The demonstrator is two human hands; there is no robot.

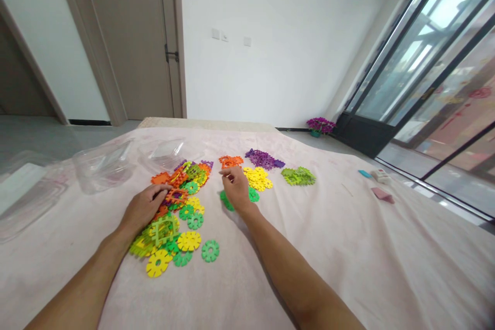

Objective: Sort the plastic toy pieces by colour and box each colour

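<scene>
My left hand (144,207) rests at the left side of a mixed pile of plastic building pieces. Its thumb and fingers close on the edge of an orange square piece (177,196). Lime square pieces (164,229), yellow discs (158,263) and green notched discs (210,250) lie below and beside it. To the right, my right hand (236,189) hovers with curled fingers in a pinch; what is between them is hidden. Just beyond it is an orange heap (231,161). Yellow discs (258,179) lie to its right, and green discs (253,195) partly under it.
Purple pieces (265,159) and lime pieces (298,176) form separate heaps farther right. Clear plastic containers (102,167) stand on the left of the pink cloth (328,247). A small white box (380,176), a blue item (364,173) and a pink item (382,195) lie far right.
</scene>
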